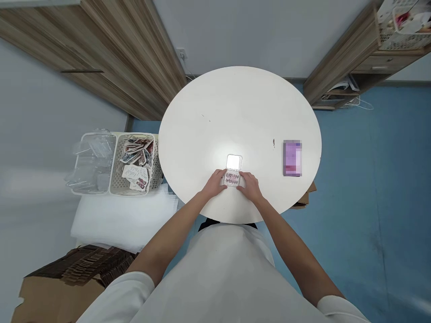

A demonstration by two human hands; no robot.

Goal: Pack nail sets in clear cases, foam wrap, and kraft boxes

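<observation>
A small clear case (232, 178) lies open near the front edge of the white round table (235, 103), its transparent lid (234, 162) tipped back on the far side. Rows of small pinkish-purple pieces show inside its base. My left hand (216, 183) holds the left side of the case, thumb near the front corner and fingers near the back one. On the opposite side, my right hand (249, 186) grips the case in the same way. Both hands rest close to the table top.
A blurred purple box (292, 158) lies at the table's right. Left of the table stand a basket of printed cards (155, 172) and a basket of clear plastic packaging (113, 172). White sheets (121, 222) and brown cardboard (57, 298) are below them.
</observation>
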